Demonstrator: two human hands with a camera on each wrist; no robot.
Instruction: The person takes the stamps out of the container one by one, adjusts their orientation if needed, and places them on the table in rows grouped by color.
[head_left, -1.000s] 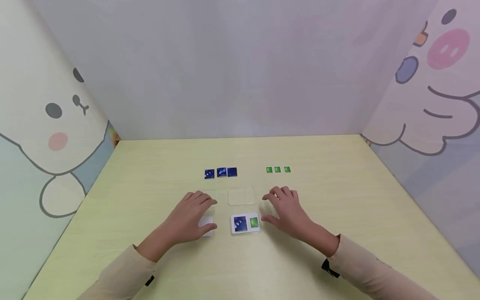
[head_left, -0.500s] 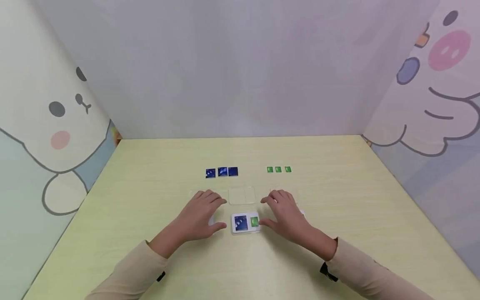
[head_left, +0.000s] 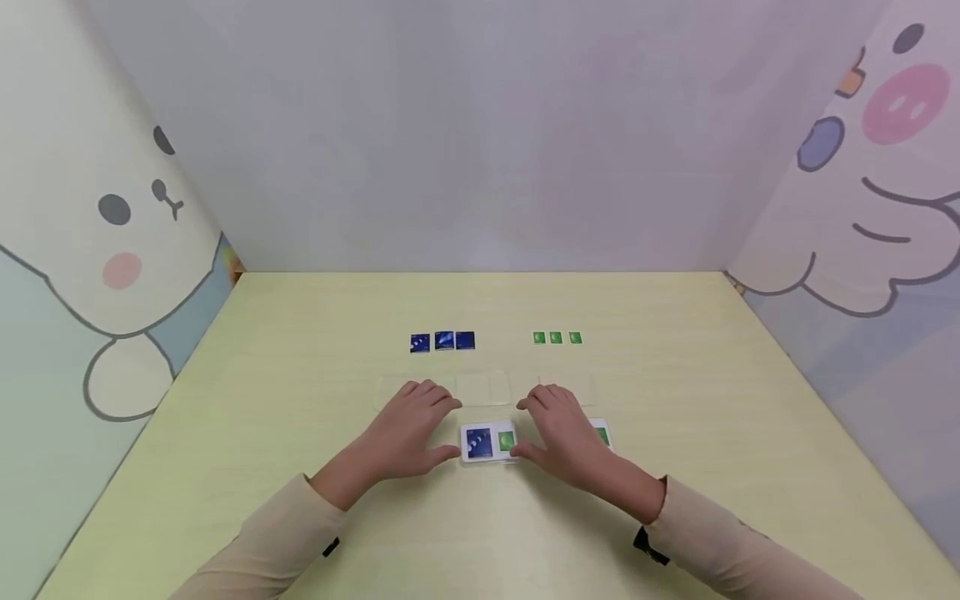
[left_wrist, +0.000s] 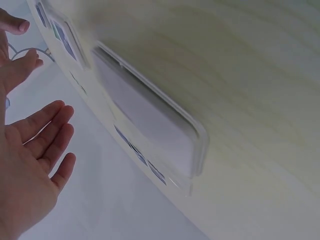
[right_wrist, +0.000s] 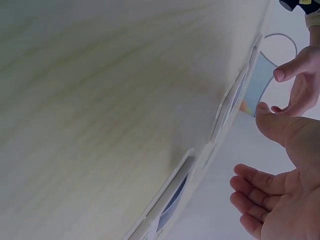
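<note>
In the head view a white flat case (head_left: 487, 427), rounded at the corners, lies between both hands. It bears a dark blue square picture (head_left: 478, 442) and a smaller green one (head_left: 506, 441). My left hand (head_left: 405, 433) hovers at its left side, fingers loosely bent, holding nothing. On the other side is my right hand (head_left: 564, 437), its thumb overlapping the case's right edge in this view. Both wrist views show the hands raised off the table. A plain white case (left_wrist: 150, 110) appears in the left wrist view. Another case (head_left: 609, 435) is mostly hidden behind my right hand.
Behind the hands lie several clear plastic covers, including a middle one (head_left: 483, 389) and a right one (head_left: 576, 390). Farther back are three blue square cards (head_left: 445, 340) and three small green cards (head_left: 556, 337). A grey curtain (head_left: 480, 142) hangs behind the table (head_left: 315, 333).
My left hand has moved right, closer to the middle case, now covering the white case at left. My right hand has shifted slightly left, uncovering part of the right case.
</note>
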